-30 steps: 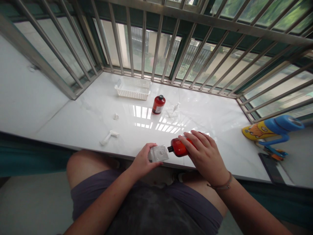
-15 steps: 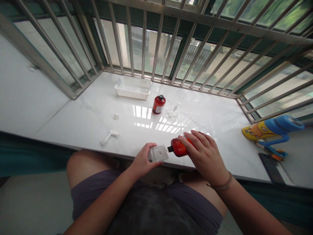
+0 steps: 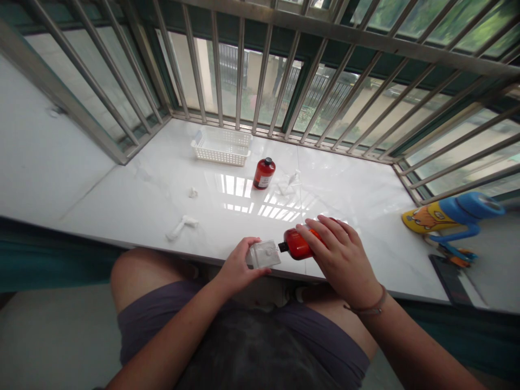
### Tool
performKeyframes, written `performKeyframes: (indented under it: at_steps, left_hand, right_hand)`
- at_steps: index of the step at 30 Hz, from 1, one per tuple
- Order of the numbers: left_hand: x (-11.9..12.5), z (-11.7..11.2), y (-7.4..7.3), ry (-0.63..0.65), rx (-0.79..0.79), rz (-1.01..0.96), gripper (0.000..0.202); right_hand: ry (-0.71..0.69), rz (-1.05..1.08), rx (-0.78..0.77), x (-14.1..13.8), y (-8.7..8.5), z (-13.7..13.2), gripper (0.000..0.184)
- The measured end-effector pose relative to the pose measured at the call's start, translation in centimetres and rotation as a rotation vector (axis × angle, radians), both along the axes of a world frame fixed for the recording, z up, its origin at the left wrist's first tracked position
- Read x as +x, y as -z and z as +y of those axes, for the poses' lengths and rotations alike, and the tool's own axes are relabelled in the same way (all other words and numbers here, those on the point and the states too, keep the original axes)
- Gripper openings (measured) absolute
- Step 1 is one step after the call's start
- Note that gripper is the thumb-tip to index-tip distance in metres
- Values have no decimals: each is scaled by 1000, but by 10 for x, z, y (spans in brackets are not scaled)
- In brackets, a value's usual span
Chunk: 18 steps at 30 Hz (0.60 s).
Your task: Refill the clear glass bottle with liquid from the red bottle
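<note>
Left hand (image 3: 239, 266) curled round a soft, light plastic packet (image 3: 265, 254), pinchable at its edge; right hand (image 3: 340, 261) closed over a slippery red bottle (image 3: 298, 244), safest gripped mid-body.

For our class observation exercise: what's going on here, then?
A seated person holds a clear plastic pouch in the left hand and a red bottle, tilted on its side, in the right hand, its black tip at the pouch's edge. A second red bottle stands upright on the marble sill near a white plastic basket.
</note>
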<state>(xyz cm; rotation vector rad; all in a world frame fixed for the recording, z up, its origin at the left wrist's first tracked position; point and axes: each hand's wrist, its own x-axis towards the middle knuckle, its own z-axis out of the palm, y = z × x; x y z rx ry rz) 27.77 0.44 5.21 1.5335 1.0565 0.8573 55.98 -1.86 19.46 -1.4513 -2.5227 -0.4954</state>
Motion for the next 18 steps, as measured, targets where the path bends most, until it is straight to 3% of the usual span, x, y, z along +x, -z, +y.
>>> performKeyframes:
  at_steps: [5, 18]
  left_hand:
    - [0, 0, 1, 2, 4, -9, 79]
    - [1, 0, -2, 2, -3, -17, 79]
  right_hand:
    - [-3, 3, 1, 0, -1, 0, 61]
    - [-1, -33, 14, -2, -6, 2, 53]
